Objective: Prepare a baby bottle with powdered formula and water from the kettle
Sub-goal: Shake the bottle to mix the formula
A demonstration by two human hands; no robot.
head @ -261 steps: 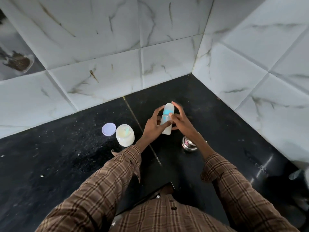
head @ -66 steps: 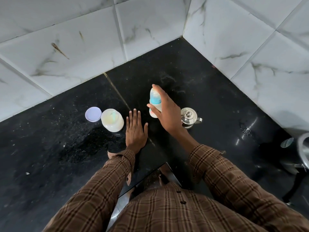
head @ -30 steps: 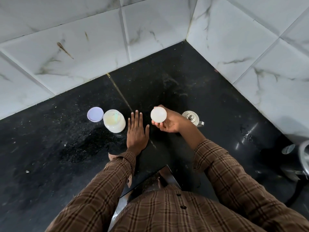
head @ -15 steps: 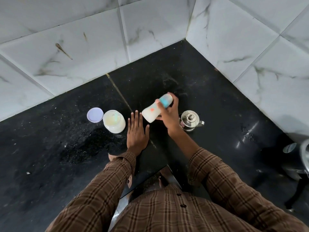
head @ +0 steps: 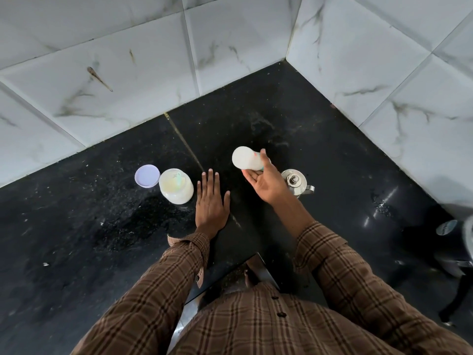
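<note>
While gripped, baby bottle (head: 246, 158) lies tipped — base toward camera.

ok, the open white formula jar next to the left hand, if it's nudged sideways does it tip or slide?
Probably slides. The squat white plastic formula jar looks wider than tall and stands upright on the glossy black stone counter, so tipping seems unlikely. Its round lilac lid lies beside it, so a hard shove could spill powder. The pale green scoop inside might shift.
</note>
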